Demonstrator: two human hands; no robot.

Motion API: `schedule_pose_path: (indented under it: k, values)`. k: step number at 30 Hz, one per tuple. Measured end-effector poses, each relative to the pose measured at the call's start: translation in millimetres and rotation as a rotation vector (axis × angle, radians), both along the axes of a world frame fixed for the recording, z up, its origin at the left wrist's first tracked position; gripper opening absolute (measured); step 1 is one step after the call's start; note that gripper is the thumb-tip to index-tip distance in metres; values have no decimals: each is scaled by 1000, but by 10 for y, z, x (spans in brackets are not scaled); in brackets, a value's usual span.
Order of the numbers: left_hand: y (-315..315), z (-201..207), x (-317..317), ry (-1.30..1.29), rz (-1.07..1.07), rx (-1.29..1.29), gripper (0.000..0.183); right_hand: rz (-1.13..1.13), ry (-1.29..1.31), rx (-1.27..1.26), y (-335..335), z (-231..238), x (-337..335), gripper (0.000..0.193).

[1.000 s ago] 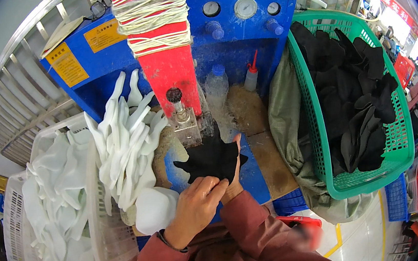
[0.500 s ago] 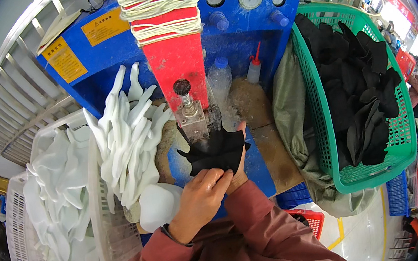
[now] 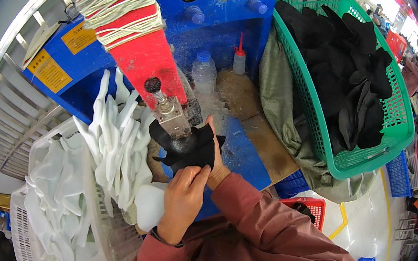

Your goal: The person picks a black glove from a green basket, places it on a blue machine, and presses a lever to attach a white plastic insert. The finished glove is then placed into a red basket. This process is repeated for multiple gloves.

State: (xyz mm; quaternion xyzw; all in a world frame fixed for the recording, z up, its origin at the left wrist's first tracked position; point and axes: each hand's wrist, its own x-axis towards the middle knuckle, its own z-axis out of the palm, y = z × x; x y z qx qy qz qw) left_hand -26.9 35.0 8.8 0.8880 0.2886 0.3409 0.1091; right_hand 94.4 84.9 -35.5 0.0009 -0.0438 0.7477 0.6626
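Observation:
A black, soft-looking piece with pointed, irregular edges (image 3: 191, 155) lies under the metal head (image 3: 171, 119) of a machine with a red arm (image 3: 144, 60). My left hand (image 3: 183, 195) pinches the near edge of this piece, its fingers curled. Along the right side, my right hand (image 3: 217, 165) grips the same piece, with one finger pointing up beside the edge. My two hands meet at the near edge. The fingers beneath the piece are hidden. Just left of my left hand sits a smooth white rounded form (image 3: 150, 205).
White curved forms (image 3: 121, 156) are stacked on the left, beside a white crate (image 3: 99, 205) holding more. A green basket (image 3: 326, 143) of black pieces stands right. Behind the work are a clear bottle (image 3: 204, 71), a red-tipped squeeze bottle (image 3: 239, 61) and the blue housing (image 3: 175, 18).
The whole view has shifted, so the machine and my hands appear farther left. The black piece has turned somewhat under the metal head, with both hands still gripping it.

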Motion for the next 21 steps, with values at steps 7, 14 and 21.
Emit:
schedule_pose_path:
  k: [7,14,21]
  values:
    - [-263,52,-96,-19,-38,-93,24,98,61,-18,-320,-102,-14,72]
    - [-464,93,-52,-23,-111,-157,24,33,-74,-137,-617,-77,122,75]
    - [-450,77,22,-31,-201,-108,32,-32,-177,-117,-724,20,286,81]
